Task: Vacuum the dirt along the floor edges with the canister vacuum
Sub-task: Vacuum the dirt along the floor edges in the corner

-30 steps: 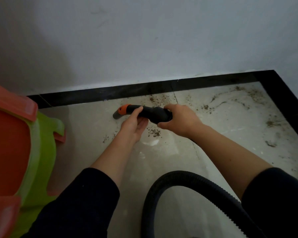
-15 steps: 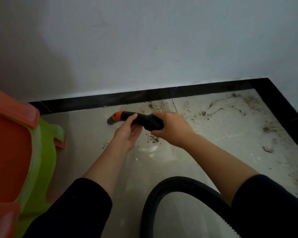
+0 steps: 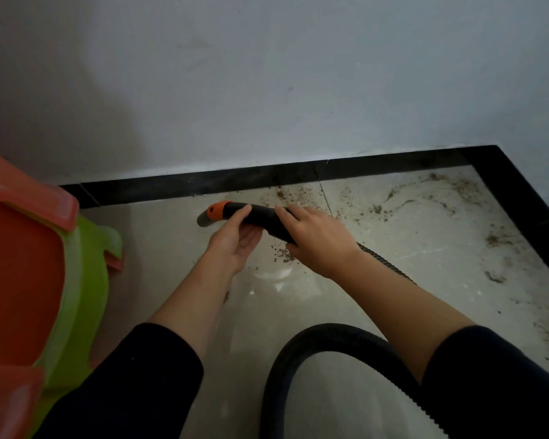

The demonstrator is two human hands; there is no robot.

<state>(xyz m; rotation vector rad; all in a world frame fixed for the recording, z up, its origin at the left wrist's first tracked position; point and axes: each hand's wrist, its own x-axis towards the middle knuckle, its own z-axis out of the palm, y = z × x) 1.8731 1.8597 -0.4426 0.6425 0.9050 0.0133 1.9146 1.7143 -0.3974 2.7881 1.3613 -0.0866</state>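
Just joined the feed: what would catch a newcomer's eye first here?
The left hand and right hand hold the orange-tipped black vacuum nozzle near the black baseboard. Brown dirt litters the tiles toward the right corner. Orange and green plastic stools sit far left.

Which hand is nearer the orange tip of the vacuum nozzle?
The left hand, holding the nozzle just behind its orange tip; the right hand grips farther back.

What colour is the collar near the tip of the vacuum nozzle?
Orange; the orange collar rings the black plastic nozzle, head view.
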